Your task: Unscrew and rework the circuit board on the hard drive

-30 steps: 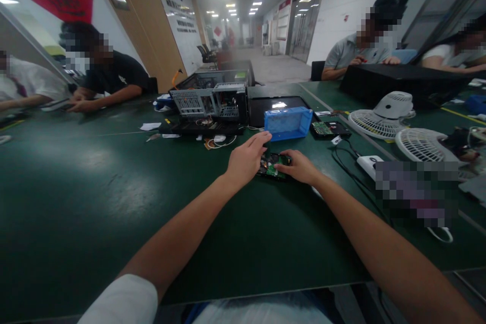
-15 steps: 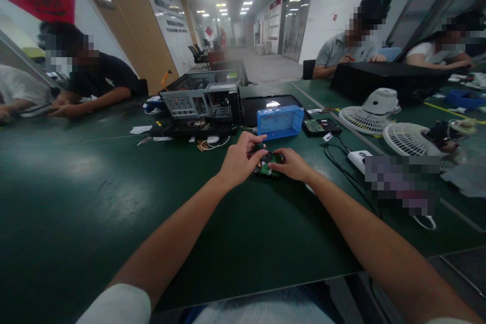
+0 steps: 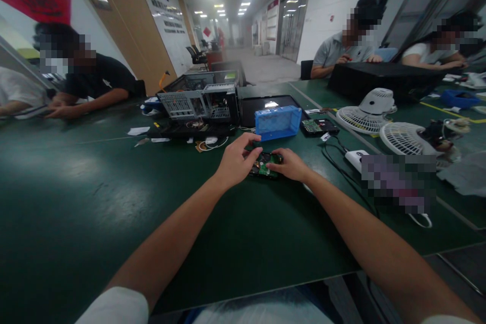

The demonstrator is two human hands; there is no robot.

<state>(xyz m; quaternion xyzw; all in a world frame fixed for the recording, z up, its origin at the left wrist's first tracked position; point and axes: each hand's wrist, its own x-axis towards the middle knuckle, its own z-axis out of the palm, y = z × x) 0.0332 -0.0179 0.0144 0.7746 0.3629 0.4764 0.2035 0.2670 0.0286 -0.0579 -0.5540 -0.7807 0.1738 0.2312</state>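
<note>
A small green circuit board (image 3: 265, 167) in a dark frame lies on the table in front of me. My right hand (image 3: 293, 166) grips its right edge, with the thumb over the top face and the fingers along the far side. Over the board's left part hovers my left hand (image 3: 236, 163), thumb and index finger curved toward each other. Something small and dark shows between those two fingertips, too little of it to name. Part of the board's left side is hidden behind this hand.
Just beyond the board a blue plastic bin (image 3: 278, 122) stands on its side. Behind it are a dark flat panel (image 3: 248, 106) and an opened computer case (image 3: 182, 105). Rightward lie another circuit board (image 3: 313, 126), white fan parts (image 3: 357, 119) and a power strip (image 3: 355, 160). Several people sit around.
The view has shifted slightly, so everything sits a little further left. My left hand stays over the board with its fingers nearly unchanged; the right keeps its grip.
</note>
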